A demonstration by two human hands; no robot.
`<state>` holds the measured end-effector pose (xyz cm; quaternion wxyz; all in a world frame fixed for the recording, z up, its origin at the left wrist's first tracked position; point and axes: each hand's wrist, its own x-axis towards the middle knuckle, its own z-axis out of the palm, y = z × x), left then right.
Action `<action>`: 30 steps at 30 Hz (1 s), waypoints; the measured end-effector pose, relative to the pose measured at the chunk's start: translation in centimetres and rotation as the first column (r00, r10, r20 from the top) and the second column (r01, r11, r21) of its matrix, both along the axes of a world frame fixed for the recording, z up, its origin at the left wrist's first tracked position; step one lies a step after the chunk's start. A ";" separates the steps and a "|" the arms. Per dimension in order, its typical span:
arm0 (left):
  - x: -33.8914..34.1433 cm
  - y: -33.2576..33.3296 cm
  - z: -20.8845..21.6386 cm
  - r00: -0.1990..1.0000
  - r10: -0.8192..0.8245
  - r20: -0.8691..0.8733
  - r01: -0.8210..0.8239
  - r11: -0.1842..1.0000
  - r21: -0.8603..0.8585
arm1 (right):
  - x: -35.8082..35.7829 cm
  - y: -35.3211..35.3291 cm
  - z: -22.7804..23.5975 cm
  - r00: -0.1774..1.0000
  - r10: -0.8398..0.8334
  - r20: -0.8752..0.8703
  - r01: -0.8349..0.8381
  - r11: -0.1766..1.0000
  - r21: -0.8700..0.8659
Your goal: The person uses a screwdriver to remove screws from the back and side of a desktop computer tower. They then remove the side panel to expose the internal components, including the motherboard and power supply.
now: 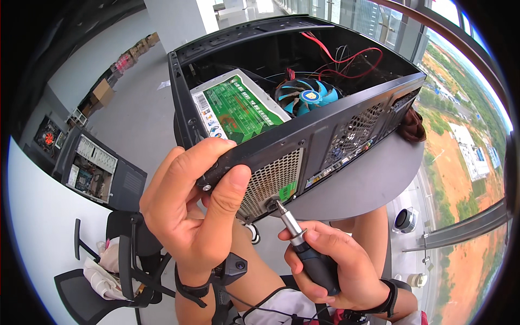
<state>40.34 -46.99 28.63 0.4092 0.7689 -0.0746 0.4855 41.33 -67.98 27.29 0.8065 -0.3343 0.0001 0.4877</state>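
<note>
A black computer case (311,127) lies with its open side up in front of me, its rear panel facing me. My left hand (203,216) is closed on the case's near left corner, thumb on the rear face and fingers over the edge. My right hand (349,260) grips a screwdriver (317,268) with a dark handle and metal shaft. Its tip points at the lower edge of the honeycomb vent (271,181); whether it touches a screw I cannot tell. Inside the case are a power supply (241,108) with a green label and a blue fan (310,96).
The case rests on a round grey table (363,184). Red wires (374,50) loop inside the case. Another opened computer case (130,176) and a black office chair (81,295) stand to the left. Windows (466,135) line the right side.
</note>
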 end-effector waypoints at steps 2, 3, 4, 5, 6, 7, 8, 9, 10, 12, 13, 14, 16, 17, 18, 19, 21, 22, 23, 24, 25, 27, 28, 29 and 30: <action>0.0 0.0 0.0 1.000 -0.006 -0.009 0.006 1.000 -0.008 | 0.1 -0.8 -1.0 0.999 -0.032 -0.009 0.032 0.999 0.027; -0.1 0.1 0.0 1.000 -0.007 -0.005 0.007 1.000 -0.001 | 0.1 -1.2 -1.4 0.999 -0.046 -0.014 0.046 0.998 0.039; -0.1 0.2 -0.1 1.000 -0.008 -0.002 0.008 1.000 0.006 | 0.1 -1.6 -1.6 0.997 -0.072 0.009 0.072 0.996 0.045; -0.1 0.3 -0.2 1.000 -0.009 0.002 0.009 1.000 0.013 | 0.0 -2.1 -1.9 0.995 -0.100 0.031 0.098 0.994 0.052; -0.1 0.4 -0.3 1.000 -0.009 -0.005 0.009 1.000 0.012 | 0.1 -2.4 -1.9 0.990 -0.126 0.057 0.123 0.991 0.059; -0.2 0.5 -0.3 1.000 -0.009 -0.011 0.009 1.000 0.011 | 0.2 -2.8 -1.6 0.987 -0.145 0.075 0.143 0.989 0.033; -0.3 0.5 -0.4 1.000 -0.008 -0.017 0.008 1.000 0.011 | 0.2 -3.1 -1.7 0.983 -0.145 0.112 0.143 0.989 0.022; -0.4 0.5 -0.2 0.999 -0.009 -0.034 0.010 1.000 0.007 | 0.3 -3.3 -1.7 0.977 -0.149 0.155 0.149 0.989 0.013; -0.5 0.5 0.0 0.999 -0.010 -0.051 0.011 1.000 0.003 | 0.3 -3.6 -1.6 0.968 -0.152 0.198 0.155 0.988 0.005; -0.7 0.4 0.3 0.998 -0.021 -0.061 0.021 1.000 -0.007 | 0.2 -4.2 -1.7 0.942 -0.157 0.296 0.175 0.984 -0.033; -0.6 0.3 0.3 0.998 -0.031 -0.054 0.031 0.999 -0.013 | 0.3 -4.6 -1.6 0.919 -0.156 0.363 0.186 0.981 -0.049; -0.5 0.3 0.4 0.998 -0.042 -0.046 0.042 0.999 -0.019 | 0.3 -4.7 -1.5 0.890 -0.154 0.429 0.199 0.978 -0.063; -0.7 0.5 0.4 0.997 -0.038 -0.074 0.038 0.999 0.006 | 0.1 -4.7 -0.6 0.765 -0.173 0.620 0.353 0.918 -0.180; -0.8 0.6 0.4 0.995 -0.025 -0.095 0.027 0.999 0.025 | 0.3 -4.9 -0.2 0.691 -0.167 0.704 0.412 0.891 -0.193; -1.2 0.7 0.6 0.993 -0.010 -0.117 0.015 0.999 0.040 | 0.4 -5.0 0.5 0.609 -0.149 0.779 0.468 0.860 -0.202; -1.3 0.7 0.8 0.993 -0.004 -0.122 0.007 1.000 0.025 | 0.8 -5.4 1.6 0.527 -0.152 0.837 0.513 0.841 -0.171; -1.8 1.3 1.2 0.986 -0.006 -0.169 0.017 0.998 0.061 | 1.6 -6.2 3.4 0.343 -0.145 0.928 0.641 0.758 -0.118; -1.9 1.7 1.4 0.981 -0.009 -0.193 0.022 0.998 0.067 | 2.2 -6.5 4.3 0.243 -0.127 0.962 0.714 0.694 -0.088; -1.9 2.5 1.6 0.982 -0.025 -0.188 0.038 0.997 0.065 | 2.8 -6.9 5.9 0.221 -0.105 0.970 0.754 0.649 -0.102; -2.3 3.5 1.3 0.981 -0.044 -0.188 0.056 0.997 0.062 | 2.9 -7.5 7.1 0.204 -0.080 0.976 0.792 0.599 -0.117; -2.8 4.4 1.2 0.981 -0.058 -0.187 0.072 0.995 0.069 | 3.0 -8.2 7.7 0.152 -0.060 0.987 0.829 0.552 -0.094; -3.6 6.8 0.7 0.982 -0.103 -0.161 0.111 0.993 0.043 | 3.0 -9.3 8.8 0.099 -0.002 0.995 0.870 0.485 -0.086; -3.8 8.0 0.6 0.980 -0.126 -0.153 0.132 0.991 0.029 | 3.3 -9.8 9.1 0.083 0.022 0.996 0.881 0.466 -0.084; -4.0 8.9 0.7 0.977 -0.128 -0.169 0.133 0.991 0.023 | 3.4 -9.8 9.3 0.041 0.019 0.999 0.883 0.467 -0.045; -4.2 9.9 0.5 0.979 -0.122 -0.162 0.123 0.992 -0.007 | 3.6 -9.7 9.8 0.034 0.106 0.994 0.876 0.475 -0.081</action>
